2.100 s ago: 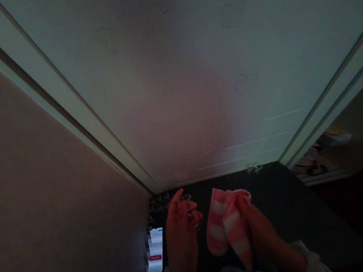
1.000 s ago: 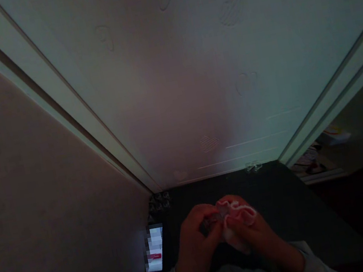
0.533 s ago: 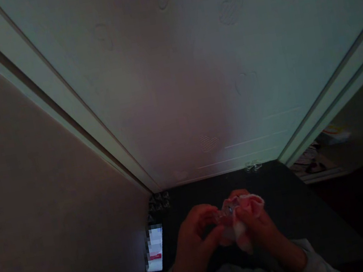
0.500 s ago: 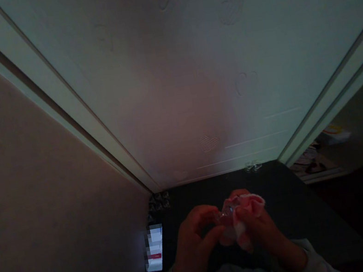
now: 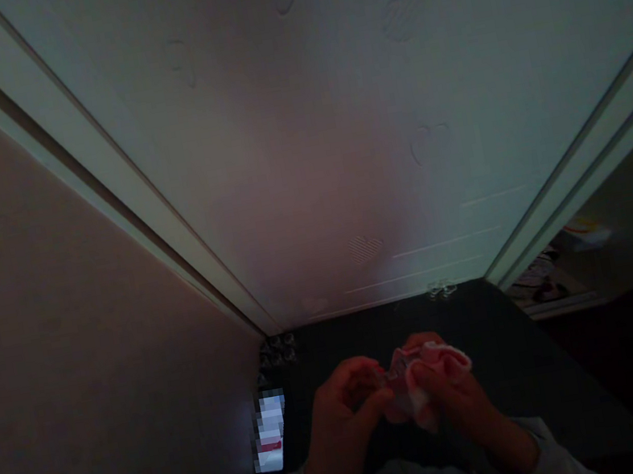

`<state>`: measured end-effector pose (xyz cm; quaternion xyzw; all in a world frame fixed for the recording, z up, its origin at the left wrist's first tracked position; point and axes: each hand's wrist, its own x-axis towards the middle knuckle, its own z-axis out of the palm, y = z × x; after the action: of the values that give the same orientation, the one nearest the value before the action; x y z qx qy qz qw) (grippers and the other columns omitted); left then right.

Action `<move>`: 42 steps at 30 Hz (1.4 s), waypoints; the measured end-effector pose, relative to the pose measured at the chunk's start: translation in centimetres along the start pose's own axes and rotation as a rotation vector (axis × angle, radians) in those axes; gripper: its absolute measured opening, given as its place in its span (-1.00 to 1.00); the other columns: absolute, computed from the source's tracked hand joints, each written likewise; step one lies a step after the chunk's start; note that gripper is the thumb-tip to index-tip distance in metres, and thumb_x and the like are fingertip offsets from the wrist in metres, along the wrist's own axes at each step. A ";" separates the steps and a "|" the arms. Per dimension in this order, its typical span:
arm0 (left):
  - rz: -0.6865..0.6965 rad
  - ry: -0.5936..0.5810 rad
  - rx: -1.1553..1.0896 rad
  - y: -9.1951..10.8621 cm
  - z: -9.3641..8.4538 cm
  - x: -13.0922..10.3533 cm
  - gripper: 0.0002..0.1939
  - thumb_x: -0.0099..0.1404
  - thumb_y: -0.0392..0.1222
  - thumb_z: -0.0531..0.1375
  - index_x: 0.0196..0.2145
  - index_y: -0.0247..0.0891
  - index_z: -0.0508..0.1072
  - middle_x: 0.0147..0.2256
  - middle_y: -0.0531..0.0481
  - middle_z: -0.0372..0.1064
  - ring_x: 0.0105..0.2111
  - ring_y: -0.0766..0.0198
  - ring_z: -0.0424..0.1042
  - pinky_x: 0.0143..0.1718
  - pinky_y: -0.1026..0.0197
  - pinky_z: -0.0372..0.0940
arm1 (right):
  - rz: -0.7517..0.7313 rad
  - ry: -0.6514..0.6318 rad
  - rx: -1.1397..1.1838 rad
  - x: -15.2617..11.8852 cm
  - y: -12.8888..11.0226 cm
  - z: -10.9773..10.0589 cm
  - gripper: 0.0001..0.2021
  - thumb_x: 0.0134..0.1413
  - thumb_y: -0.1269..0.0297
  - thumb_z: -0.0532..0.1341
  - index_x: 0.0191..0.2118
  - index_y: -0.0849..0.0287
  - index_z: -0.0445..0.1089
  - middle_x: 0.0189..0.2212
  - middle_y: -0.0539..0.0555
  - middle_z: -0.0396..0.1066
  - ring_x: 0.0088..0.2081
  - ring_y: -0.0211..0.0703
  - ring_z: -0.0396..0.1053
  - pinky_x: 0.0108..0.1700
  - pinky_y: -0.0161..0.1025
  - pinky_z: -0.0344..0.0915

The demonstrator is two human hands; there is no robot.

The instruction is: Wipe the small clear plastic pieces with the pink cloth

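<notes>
Over the dark table, my right hand [image 5: 452, 401] is closed on a crumpled pink and white cloth [image 5: 452, 364]. A small clear object [image 5: 398, 370] lies between the hands, partly wrapped by the cloth. My left hand [image 5: 349, 419] pinches the left side of this clear object with thumb and fingers. The light is dim, and the object's exact shape cannot be made out.
A lit phone [image 5: 271, 433] lies at the table's left edge. Several small clear items [image 5: 278, 350] stand at the back left corner, and more clear pieces [image 5: 442, 289] at the back right. A pale panel [image 5: 314, 188] rises behind the dark table [image 5: 539, 386].
The cloth and my right hand have shifted slightly to the right. Less of the clear object shows now. My left hand has hardly moved.
</notes>
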<state>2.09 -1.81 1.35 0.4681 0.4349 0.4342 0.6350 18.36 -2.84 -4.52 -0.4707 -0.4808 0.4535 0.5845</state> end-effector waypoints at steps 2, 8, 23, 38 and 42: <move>0.006 -0.012 -0.007 0.2 0.1 -0.1 -0.79 0.01 -0.34 0.33 -0.33 -0.23 0.51 -0.40 0.02 0.48 -0.39 0.26 0.44 -0.34 0.27 0.34 | -0.038 -0.031 0.004 0.0 -0.1 0.0 -0.84 0.08 0.18 0.18 -0.25 0.12 0.36 -0.37 0.04 0.35 -0.36 -0.12 0.32 -0.32 -0.26 0.30; 0.044 -0.002 0.028 0.5 -0.2 -0.1 -0.82 0.02 -0.34 0.32 -0.34 -0.23 0.51 -0.42 0.02 0.47 -0.40 0.24 0.43 -0.34 0.26 0.34 | 0.009 -0.106 0.009 0.1 -0.8 -0.1 -0.79 0.10 0.14 0.18 -0.17 0.11 0.35 -0.33 0.06 0.38 -0.33 -0.10 0.36 -0.29 -0.24 0.32; 0.100 -0.068 0.051 0.2 -0.8 -0.2 -0.83 0.08 -0.31 0.32 -0.31 -0.21 0.49 -0.37 0.02 0.44 -0.34 0.25 0.40 -0.27 0.26 0.30 | -0.046 -0.104 -0.040 0.5 -1.4 -0.3 -0.76 0.05 0.09 0.20 -0.22 0.09 0.45 -0.24 0.15 0.48 -0.19 0.02 0.42 -0.15 -0.10 0.34; 0.131 -0.073 -0.097 0.1 -1.0 -0.1 -0.80 0.07 -0.22 0.36 -0.31 -0.22 0.47 -0.43 0.09 0.40 -0.40 0.37 0.36 -0.34 0.36 0.25 | 0.332 0.255 0.240 1.7 -1.9 -0.1 -0.44 -0.12 -0.26 0.17 -0.21 0.14 0.48 -0.24 0.14 0.53 -0.21 0.05 0.44 -0.10 -0.11 0.36; 0.111 -0.098 -0.087 -0.2 -0.5 -0.1 -0.82 0.08 -0.23 0.34 -0.32 -0.22 0.46 -0.42 0.09 0.40 -0.39 0.36 0.36 -0.33 0.35 0.26 | 0.457 0.253 0.439 2.1 -1.5 0.1 -0.46 -0.03 -0.21 0.14 -0.10 0.12 0.44 -0.14 0.11 0.51 -0.17 0.04 0.45 -0.10 -0.10 0.36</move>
<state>1.63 -1.79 1.09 0.4842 0.3571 0.4639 0.6503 18.62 -1.01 -2.72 -0.4817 -0.1776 0.6035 0.6101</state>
